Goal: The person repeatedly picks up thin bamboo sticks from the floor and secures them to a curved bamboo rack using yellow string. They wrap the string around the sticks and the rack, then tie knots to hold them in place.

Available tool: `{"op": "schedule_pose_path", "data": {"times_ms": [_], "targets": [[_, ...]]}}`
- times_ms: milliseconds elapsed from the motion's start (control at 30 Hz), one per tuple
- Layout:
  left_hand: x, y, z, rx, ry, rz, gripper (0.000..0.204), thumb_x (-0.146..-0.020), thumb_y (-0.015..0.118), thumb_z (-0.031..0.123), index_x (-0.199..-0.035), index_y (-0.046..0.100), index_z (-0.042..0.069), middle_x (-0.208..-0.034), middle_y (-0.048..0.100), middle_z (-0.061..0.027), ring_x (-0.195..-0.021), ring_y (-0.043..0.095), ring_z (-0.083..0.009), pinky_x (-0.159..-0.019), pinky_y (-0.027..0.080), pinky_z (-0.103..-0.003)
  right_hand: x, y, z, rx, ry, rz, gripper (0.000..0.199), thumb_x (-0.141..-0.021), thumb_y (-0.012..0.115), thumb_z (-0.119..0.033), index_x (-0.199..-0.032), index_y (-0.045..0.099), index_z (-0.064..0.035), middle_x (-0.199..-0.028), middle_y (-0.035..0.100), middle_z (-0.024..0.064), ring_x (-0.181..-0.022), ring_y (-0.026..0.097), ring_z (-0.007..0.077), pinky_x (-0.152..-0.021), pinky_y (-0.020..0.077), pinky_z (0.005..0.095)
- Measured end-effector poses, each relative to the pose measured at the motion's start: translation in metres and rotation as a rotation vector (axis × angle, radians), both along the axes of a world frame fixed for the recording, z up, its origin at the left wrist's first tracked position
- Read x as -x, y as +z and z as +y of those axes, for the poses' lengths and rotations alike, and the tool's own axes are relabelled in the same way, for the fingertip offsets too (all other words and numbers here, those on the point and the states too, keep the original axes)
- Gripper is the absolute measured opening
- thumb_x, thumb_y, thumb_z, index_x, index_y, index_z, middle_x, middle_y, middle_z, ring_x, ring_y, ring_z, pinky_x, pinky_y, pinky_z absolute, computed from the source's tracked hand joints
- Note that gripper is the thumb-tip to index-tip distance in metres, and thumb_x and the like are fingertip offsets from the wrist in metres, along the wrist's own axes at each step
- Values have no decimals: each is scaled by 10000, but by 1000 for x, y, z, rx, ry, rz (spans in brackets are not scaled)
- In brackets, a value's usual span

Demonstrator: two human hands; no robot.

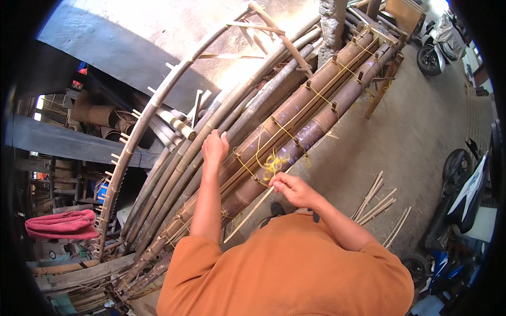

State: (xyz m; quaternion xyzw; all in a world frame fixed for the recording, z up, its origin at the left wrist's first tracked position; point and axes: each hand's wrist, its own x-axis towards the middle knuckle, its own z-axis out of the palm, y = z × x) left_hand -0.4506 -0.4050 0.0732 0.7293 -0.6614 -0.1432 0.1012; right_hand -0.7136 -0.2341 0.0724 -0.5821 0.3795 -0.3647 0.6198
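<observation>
Two long brown bamboo poles [316,126] run diagonally across the scene, lashed with yellow twine around short wooden pegs. My right hand [295,190] is closed by the near pole, thumb and fingers pinching a thin pale bamboo strip [246,217]. A loose tangle of yellow twine [274,165] lies on the poles just beyond these fingers. Raised over the far side of the poles, my left hand [215,147] has its fingers curled in. Whatever it may hold is too small to make out.
More bamboo poles [184,158] lie beyond, beside a curved pegged frame [129,142]. A red cloth [62,225] hangs at left. Cut bamboo sticks [375,203] rest on the floor at right, with parked motorcycles [464,195] farther right. A rough post [333,26] stands at the back.
</observation>
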Motion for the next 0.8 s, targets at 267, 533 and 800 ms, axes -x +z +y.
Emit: {"op": "schedule_pose_path", "data": {"times_ms": [267,533,800], "targets": [[90,22,98,-647,-245,1867,384,-994,547,338,-1242,539,45,-1000,678,-98,-841,646,-174,-712,524,-296,-4,18,-36,-71,-69,-325,192,-1024,451,-170,-930,570,-52,-780,560,4,-664,506,75,-614,462,249],[90,4,97,-181,42,1614,144,-985,574,239,-1014,571,98,-726,546,27,-592,507,-66,-505,403,-237,-3,10,-48,-360,-260,-717,160,-1025,453,-205,-949,542,-97,-653,376,-64,-525,348,35,-616,446,248],[-1,66,131,-354,-17,1713,217,-934,606,200,-1070,644,35,-553,318,104,-408,228,-32,-423,227,-228,9,-25,-57,-717,-706,-934,118,-985,517,-246,-947,535,-136,-641,372,-66,-523,367,42,-580,440,264]]}}
